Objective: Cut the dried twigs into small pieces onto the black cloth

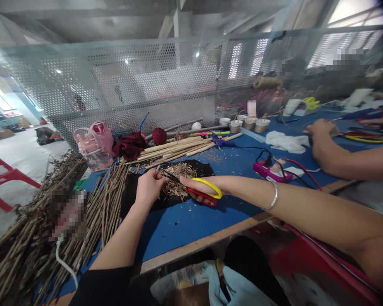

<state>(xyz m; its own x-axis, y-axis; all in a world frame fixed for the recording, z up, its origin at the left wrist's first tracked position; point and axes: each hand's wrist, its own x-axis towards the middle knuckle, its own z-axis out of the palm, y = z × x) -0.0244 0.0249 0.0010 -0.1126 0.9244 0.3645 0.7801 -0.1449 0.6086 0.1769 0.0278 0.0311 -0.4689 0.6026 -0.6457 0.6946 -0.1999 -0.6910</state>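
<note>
My right hand is closed around a pair of scissors with yellow and red handles. Their dark blades point left, toward the fingertips of my left hand. Those fingers are pinched together on a thin twig, of which only a short end shows near the blade tips. Below and behind both hands, a heap of small wood cuttings lies on a black cloth. The cloth rests on the blue tabletop.
Bundled twigs lie at the left, and pale sticks behind the heap. A blue glue gun, magenta power strip and small pots stand further right. A co-worker's hand reaches in there. A perforated metal screen closes the back.
</note>
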